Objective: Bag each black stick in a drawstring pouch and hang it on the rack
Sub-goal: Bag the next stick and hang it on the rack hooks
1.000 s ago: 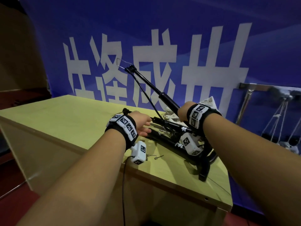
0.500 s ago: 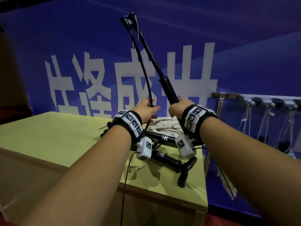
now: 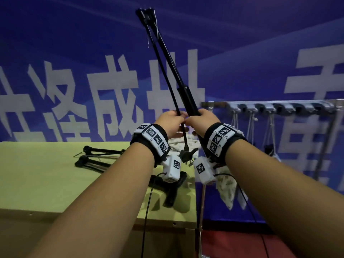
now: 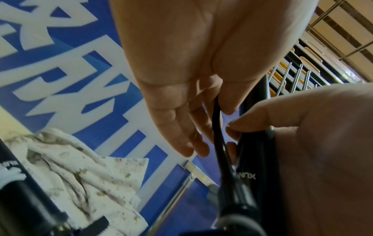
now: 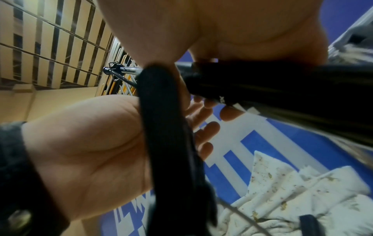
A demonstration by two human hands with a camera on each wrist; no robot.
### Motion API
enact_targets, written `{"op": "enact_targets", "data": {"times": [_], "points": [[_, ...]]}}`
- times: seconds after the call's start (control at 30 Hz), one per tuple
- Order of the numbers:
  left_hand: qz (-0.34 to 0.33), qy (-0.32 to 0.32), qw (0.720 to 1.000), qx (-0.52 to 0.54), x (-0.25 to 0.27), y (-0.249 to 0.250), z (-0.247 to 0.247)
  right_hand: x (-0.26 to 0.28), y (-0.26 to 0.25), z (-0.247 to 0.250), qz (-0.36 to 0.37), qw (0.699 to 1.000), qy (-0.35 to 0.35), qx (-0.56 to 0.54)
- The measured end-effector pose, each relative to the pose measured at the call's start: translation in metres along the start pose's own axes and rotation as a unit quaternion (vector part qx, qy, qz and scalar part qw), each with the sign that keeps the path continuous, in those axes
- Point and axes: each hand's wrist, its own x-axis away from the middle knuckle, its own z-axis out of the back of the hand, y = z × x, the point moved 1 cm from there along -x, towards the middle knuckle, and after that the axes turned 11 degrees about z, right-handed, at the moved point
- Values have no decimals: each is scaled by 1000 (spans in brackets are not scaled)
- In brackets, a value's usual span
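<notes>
Since half a second ago the black stick (image 3: 168, 58) has swung steeper and higher, its tip near the top of the head view, well above the yellow-green surface (image 3: 46, 183). From the head camera, the right hand (image 3: 202, 121) is wrapped round the stick's thick matte handle, while the left hand (image 3: 170, 122) pinches a thin black strap (image 3: 183, 135) that hangs beside the shaft; the two hands touch. More black sticks (image 3: 96, 157) lie flat on the surface, a crumpled pale printed pouch (image 3: 226, 187) drapes over its right edge, and a metal rack (image 3: 275, 107) with hooks carries hung cords to the right. From the left wrist, the left hand (image 4: 193, 76) has thumb and forefinger closed on the strap (image 4: 217, 127), other fingers loosely extended; the handle (image 4: 256, 151) shows white lettering. From the right wrist, the right hand (image 5: 232, 32) curls over the smooth handle (image 5: 282, 89), with the woven strap (image 5: 165, 127) crossing the left palm.
</notes>
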Motion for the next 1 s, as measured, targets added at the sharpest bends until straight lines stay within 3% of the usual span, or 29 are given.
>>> {"op": "enact_targets", "data": {"times": [0.23,0.53,0.83,1.0], "points": [[25,-70,997,24,-2,-17,-84,27,52,58,-57,997,33,39],[52,-100,993,-17,-24,-66,-177,52,158,103,-105,992,62,40],[51,-182,980,56,-48,-114,-210,80,258,111,-159,986,4,54],[73,-197,978,-4,-65,-144,-212,84,297,101,-175,984,0,24]]}}
